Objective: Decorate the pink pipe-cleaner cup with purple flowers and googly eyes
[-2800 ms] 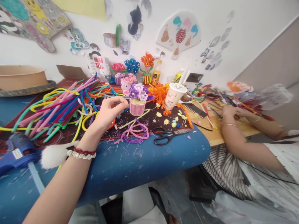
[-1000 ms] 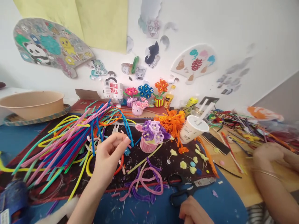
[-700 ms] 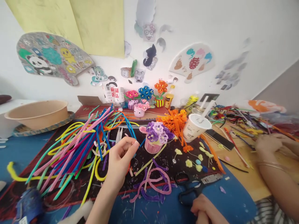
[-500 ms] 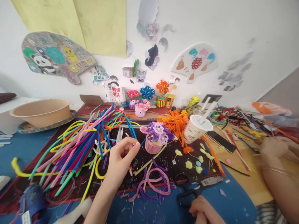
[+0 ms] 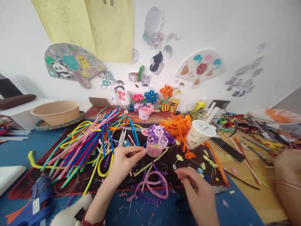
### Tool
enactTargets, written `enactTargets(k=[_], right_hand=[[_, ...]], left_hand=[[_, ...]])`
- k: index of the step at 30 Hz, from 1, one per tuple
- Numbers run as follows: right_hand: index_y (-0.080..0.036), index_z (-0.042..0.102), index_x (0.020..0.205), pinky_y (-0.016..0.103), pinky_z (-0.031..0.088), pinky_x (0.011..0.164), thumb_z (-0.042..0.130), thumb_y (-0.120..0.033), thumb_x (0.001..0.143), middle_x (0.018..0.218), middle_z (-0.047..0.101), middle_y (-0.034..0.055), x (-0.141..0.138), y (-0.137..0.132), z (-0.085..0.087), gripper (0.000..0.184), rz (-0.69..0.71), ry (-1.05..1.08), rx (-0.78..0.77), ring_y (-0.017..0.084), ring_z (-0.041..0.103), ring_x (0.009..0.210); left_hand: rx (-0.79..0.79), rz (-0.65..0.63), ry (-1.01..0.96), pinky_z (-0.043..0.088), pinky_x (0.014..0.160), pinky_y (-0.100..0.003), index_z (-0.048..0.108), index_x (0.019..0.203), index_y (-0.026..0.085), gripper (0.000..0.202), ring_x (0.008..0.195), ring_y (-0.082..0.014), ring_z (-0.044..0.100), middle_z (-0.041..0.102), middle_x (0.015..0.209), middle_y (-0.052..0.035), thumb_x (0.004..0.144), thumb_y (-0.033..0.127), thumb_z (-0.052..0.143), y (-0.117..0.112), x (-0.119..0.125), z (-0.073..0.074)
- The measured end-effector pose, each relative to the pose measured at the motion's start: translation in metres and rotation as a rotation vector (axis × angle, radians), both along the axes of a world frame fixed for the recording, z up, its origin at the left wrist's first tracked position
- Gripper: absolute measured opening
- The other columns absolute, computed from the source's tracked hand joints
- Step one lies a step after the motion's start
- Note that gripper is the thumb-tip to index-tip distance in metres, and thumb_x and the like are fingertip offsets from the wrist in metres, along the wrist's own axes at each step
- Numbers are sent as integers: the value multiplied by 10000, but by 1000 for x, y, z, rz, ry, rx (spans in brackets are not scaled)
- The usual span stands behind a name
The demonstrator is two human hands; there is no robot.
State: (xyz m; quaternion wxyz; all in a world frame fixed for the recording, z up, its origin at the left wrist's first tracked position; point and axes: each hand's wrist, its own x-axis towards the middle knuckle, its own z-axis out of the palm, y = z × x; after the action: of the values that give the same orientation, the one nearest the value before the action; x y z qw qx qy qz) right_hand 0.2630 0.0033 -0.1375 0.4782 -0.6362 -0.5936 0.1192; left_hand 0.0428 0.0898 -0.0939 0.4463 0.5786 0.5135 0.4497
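Observation:
My left hand (image 5: 127,161) is pinched, thumb and index fingertips together. Whatever lies between them is too small to make out. Just beyond those fingertips stands a pink ribbed pot (image 5: 154,151) holding purple and lilac pipe-cleaner flowers (image 5: 158,135). My right hand (image 5: 198,191) hovers over the mat's front edge with thumb and index finger apart and nothing visible between them. Partly hidden beneath it are black-handled scissors (image 5: 182,204). Small pale-yellow flowers (image 5: 180,157) lie beyond its fingers. Loose pink and purple pipe cleaners (image 5: 162,185) curl between my hands.
A pile of coloured pipe cleaners (image 5: 89,141) spreads at left, near a blue glue gun (image 5: 42,194). Silver-bladed scissors (image 5: 121,138) lie behind my left hand. A white paper cup (image 5: 199,135) stands beside orange pipe cleaners (image 5: 177,125). Another person's arm (image 5: 288,182) is at far right.
My right hand has risen from beside the black scissors and moved forward over them, its fingers opening. My left hand's fingertips have shifted slightly right, closer to the pink pot. The view has shifted.

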Motion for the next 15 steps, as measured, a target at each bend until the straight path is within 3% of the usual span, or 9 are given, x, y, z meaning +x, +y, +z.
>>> enactTargets(k=[2, 4, 7, 10, 15], right_hand=[[-213, 716, 866, 251, 546, 672, 453, -168, 814, 882, 725, 43, 0, 31, 12, 272, 74, -83, -98, 181, 696, 755], [-177, 737, 858, 263, 525, 623, 459, -141, 786, 785, 722, 46, -5, 60, 19, 290, 45, -207, -158, 172, 672, 636], [-145, 752, 800, 292, 492, 597, 459, -134, 796, 717, 729, 84, -14, 88, 18, 293, -34, -232, -131, 204, 667, 611], [-140, 745, 756, 287, 477, 576, 458, -132, 820, 725, 744, 105, -22, 94, 9, 294, -101, -218, -67, 218, 684, 634], [-194, 700, 653, 252, 438, 491, 494, -154, 848, 632, 712, 28, -15, 78, 2, 287, -153, -221, 62, 166, 626, 528]], left_hand=[[-1, 8, 14, 281, 475, -245, 778, 708, 172, 266, 477, -115, 388, 536, 456, -7, 657, 431, 750, 0, 0, 0], [6, 15, 24, 279, 471, -244, 774, 701, 168, 275, 460, -110, 382, 528, 446, -1, 659, 438, 743, 1, 0, -1], [23, 22, 33, 244, 459, -233, 768, 703, 165, 286, 431, -87, 330, 477, 425, 22, 672, 447, 729, 2, -1, -2], [36, 20, 42, 229, 454, -230, 761, 718, 162, 310, 417, -79, 303, 430, 409, 39, 686, 467, 716, 3, 0, -3], [47, 9, 61, 226, 466, -227, 740, 704, 162, 335, 439, -81, 305, 412, 433, 44, 702, 495, 698, 3, 1, -4]])
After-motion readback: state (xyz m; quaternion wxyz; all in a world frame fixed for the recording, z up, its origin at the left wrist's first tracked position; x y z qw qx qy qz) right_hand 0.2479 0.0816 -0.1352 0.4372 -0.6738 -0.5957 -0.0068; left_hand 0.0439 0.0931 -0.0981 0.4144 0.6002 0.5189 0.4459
